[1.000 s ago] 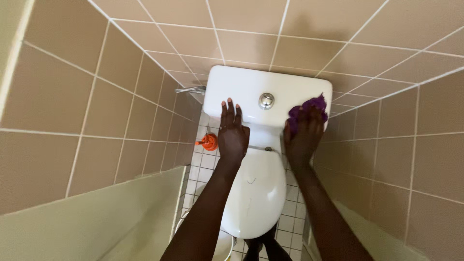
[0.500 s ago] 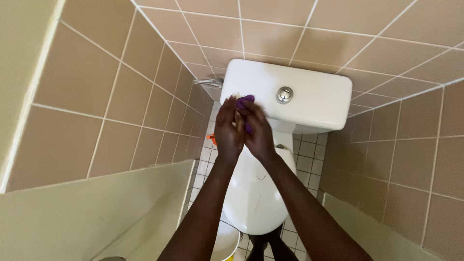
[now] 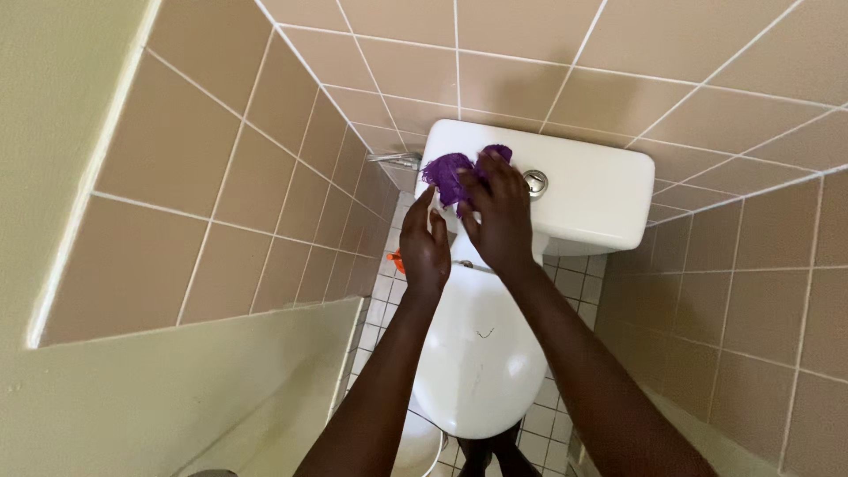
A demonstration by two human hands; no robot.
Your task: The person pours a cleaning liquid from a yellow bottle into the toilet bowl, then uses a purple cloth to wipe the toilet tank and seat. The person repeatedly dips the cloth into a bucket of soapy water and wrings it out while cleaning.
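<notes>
A white toilet cistern (image 3: pixel 587 190) with a round chrome flush button (image 3: pixel 534 183) stands against the tiled back wall. My right hand (image 3: pixel 499 216) presses a crumpled purple cloth (image 3: pixel 452 174) onto the cistern lid's left part. My left hand (image 3: pixel 424 247) rests with its fingers up against the cistern's front left corner, just below the cloth. The closed white toilet lid (image 3: pixel 481 353) lies below both hands.
Tan tiled walls (image 3: pixel 265 159) close in on the left, back and right. A chrome pipe fitting (image 3: pixel 396 160) sticks out by the cistern's left side. An orange object (image 3: pixel 397 261) sits on the small white floor tiles left of the bowl.
My right hand has wiped the purple cloth from the cistern lid's right end across to its left part. My left hand has slid down from the lid to the front left corner.
</notes>
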